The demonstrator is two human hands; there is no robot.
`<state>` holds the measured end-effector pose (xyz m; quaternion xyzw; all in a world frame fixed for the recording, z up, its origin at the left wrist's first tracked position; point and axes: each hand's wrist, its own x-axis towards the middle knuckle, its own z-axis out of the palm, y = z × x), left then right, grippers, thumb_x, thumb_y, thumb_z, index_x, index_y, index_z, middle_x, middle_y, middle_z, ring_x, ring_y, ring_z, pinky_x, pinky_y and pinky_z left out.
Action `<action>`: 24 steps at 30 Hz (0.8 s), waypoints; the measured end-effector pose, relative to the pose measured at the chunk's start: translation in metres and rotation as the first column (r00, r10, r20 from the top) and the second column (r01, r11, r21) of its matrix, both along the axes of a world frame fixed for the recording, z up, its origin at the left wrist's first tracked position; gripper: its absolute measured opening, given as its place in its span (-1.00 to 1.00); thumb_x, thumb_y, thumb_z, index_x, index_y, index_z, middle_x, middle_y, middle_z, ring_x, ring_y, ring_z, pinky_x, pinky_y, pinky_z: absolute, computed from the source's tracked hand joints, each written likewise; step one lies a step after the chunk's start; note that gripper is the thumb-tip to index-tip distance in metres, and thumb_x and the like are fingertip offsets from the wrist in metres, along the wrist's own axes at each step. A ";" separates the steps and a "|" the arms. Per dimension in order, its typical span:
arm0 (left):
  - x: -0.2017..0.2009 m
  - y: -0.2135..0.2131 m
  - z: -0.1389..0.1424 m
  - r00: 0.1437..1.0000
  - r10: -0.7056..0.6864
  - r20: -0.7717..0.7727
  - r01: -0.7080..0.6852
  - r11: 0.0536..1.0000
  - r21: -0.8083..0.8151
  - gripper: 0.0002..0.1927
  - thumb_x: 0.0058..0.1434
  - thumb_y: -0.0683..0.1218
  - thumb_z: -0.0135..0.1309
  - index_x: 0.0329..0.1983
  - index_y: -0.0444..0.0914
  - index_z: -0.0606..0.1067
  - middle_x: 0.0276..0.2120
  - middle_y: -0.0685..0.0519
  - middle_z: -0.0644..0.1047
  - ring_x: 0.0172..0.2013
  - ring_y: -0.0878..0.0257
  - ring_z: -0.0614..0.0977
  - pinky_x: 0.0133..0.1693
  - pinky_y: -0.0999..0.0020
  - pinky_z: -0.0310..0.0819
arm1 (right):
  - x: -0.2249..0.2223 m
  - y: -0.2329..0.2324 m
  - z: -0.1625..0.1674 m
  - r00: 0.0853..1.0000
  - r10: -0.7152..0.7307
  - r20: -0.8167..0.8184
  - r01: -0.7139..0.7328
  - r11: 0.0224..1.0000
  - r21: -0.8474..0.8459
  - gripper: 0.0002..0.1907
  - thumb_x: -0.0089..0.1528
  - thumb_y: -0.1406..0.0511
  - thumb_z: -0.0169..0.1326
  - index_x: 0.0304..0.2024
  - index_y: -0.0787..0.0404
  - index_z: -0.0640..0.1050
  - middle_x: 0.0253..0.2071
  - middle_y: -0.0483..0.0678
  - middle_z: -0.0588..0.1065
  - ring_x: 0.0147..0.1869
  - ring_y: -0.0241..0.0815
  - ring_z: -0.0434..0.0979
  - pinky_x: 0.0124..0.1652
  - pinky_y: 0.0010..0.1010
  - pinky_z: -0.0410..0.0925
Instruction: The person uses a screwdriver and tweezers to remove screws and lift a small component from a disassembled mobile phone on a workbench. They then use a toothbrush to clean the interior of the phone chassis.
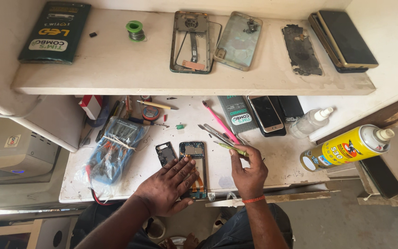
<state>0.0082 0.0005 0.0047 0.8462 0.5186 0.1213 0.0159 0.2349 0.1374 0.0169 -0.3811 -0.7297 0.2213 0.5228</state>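
An opened phone (194, 159) with its back off lies on the white workbench (277, 161), showing a board and an orange flex cable. My left hand (166, 186) rests flat on its lower left part, fingers spread. My right hand (248, 173) is just right of the phone and grips a thin yellow-green tool (230, 148) whose tip points left toward the phone's upper right. A small dark cover piece (165, 152) lies left of the phone.
Metal tweezers (213, 133) and a pink tool (219, 122) lie behind the phone. A wrapped blue multimeter (116, 147) is at left, a yellow spray can (346, 147) and small spray bottle (310, 122) at right. The shelf (116, 78) above holds phone frames, phones and a solder spool (135, 30).
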 end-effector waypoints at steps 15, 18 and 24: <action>0.002 -0.004 0.007 1.000 0.021 -0.013 -0.019 0.996 0.084 -0.24 0.30 0.33 -0.05 0.37 -0.25 0.35 0.16 -0.15 0.41 0.22 -0.04 0.38 0.32 -0.19 0.04 | -0.015 0.005 0.017 0.928 -0.080 0.363 0.005 0.979 0.204 -0.91 0.13 0.36 0.23 -0.30 0.15 0.60 -0.30 -0.03 0.52 -0.15 0.03 0.53 -0.11 -0.15 0.39; 0.002 -0.004 0.005 1.000 0.017 -0.010 -0.016 0.994 0.105 -0.25 0.29 0.34 -0.05 0.36 -0.25 0.36 0.16 -0.15 0.40 0.19 -0.03 0.39 0.30 -0.20 0.06 | -0.026 0.000 0.021 0.935 0.074 0.346 -0.131 0.981 0.145 -0.89 0.14 0.37 0.21 -0.27 0.16 0.62 -0.29 -0.03 0.53 -0.16 -0.01 0.54 -0.13 -0.19 0.40; 0.002 -0.003 0.003 1.000 0.011 -0.017 -0.009 0.994 0.111 -0.31 0.28 0.33 -0.07 0.25 -0.23 0.45 0.20 -0.15 0.40 0.19 -0.04 0.38 0.30 -0.20 0.03 | -0.057 -0.012 0.027 0.852 0.354 0.385 -0.379 0.925 -0.011 -0.85 0.16 0.39 0.18 -0.21 0.14 0.67 -0.28 -0.02 0.53 -0.16 0.00 0.55 -0.14 -0.21 0.43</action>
